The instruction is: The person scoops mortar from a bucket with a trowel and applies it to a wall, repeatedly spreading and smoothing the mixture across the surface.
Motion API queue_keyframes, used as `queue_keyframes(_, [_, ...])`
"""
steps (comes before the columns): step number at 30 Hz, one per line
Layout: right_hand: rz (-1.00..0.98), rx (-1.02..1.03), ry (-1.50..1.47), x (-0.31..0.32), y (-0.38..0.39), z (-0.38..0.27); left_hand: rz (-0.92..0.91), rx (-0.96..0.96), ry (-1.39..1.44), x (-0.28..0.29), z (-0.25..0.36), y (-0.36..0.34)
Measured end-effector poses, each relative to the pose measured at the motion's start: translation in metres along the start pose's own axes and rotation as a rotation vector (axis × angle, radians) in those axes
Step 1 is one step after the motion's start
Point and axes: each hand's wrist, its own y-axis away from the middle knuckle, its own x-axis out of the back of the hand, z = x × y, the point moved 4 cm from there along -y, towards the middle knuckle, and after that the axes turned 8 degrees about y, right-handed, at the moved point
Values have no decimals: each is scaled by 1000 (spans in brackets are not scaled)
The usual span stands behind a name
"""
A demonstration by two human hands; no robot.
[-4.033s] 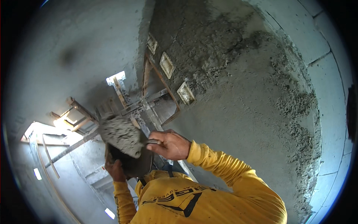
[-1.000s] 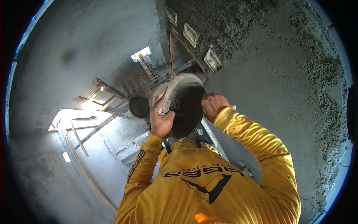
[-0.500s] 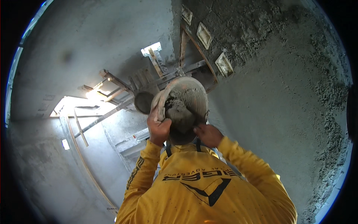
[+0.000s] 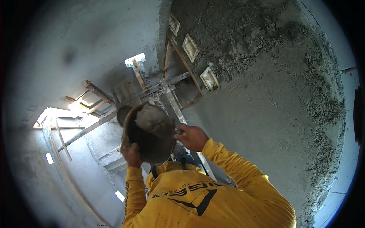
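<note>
My left hand (image 4: 132,155) is closed around the near left rim of a mortar-stained bowl (image 4: 152,148). The bowl is tilted, its dark hollow facing up in front of my chest. On its right side, my right hand (image 4: 193,138) grips a trowel (image 4: 177,132) by the handle. A rounded lump of wet grey mortar (image 4: 152,119) sits at the trowel's end, over the bowl's far half. The blade is mostly hidden by the mortar.
A wall with rough wet plaster (image 4: 281,95) rises on the right, with several pale recessed boxes (image 4: 209,79) set in it. Wooden scaffold beams (image 4: 142,97) cross ahead. Beyond the bowl stands a round bucket (image 4: 122,114). A bright opening (image 4: 51,117) is at far left.
The bowl and both hands have shifted left in view, and the bowl tilts more. The trowel has come up from inside the bowl with mortar on it. The view has turned slightly right.
</note>
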Motion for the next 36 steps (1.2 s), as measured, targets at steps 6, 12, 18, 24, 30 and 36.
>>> queue_keyframes(6, [-244,99,-943,8,-63,51,197,8,-117,56,8,21])
queue_keyframes(12, [521,-365,-1342,5,-63,352,145,103,-399,135,-20,24])
queue_keyframes(18, [596,-521,-369,-12,64,340,473,23,-182,74,10,56])
queue_keyframes(24, [528,-438,106,-49,-104,362,418,26,-120,35,-17,58])
queue_keyframes(30, [677,-449,240,-9,-138,369,263,87,-110,13,-40,64])
queue_keyframes(36, [794,-470,275,36,-56,342,526,179,-104,23,-80,72])
